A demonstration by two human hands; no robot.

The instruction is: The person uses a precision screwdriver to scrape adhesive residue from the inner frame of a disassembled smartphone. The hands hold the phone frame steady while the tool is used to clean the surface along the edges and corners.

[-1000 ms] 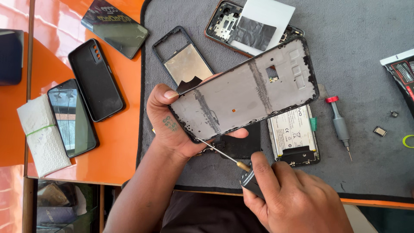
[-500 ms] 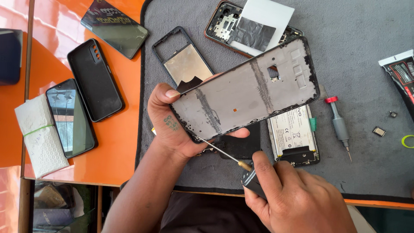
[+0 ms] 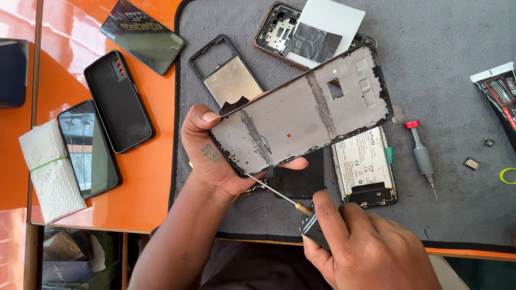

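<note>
Left hand (image 3: pixel 215 156) grips the tilted grey phone frame (image 3: pixel 303 110) by its end; right hand (image 3: pixel 365 247) clenches a thin-shafted screwdriver (image 3: pixel 279 196), tip at the frame's lower edge.

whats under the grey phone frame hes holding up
Under the grey phone frame, held in the left hand, a dark flat part lies on the grey mat, beside a battery. How far either reaches beneath the frame is hidden.

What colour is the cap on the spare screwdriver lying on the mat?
Red, on a grey body; the screwdriver shows clearly in the head view, lying on the grey mat.
</note>
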